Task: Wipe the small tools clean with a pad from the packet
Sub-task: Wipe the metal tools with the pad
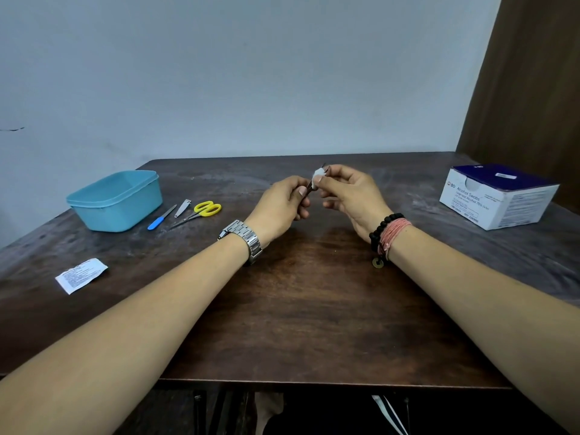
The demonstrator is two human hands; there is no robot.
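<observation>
One wide-angle view from the person's head looks forward and down across a dark wooden table toward a pale wall. It sits close above the forearms, which stretch from the bottom corners to the left hand and right hand at mid-frame. The table's edges bend with the lens.

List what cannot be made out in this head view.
- Thin tool: mostly hidden by the left hand, the right hand and the white pad; kind unclear.
- Torn packet: print too small.
- Blue tub: near wall hides its inside.
</observation>
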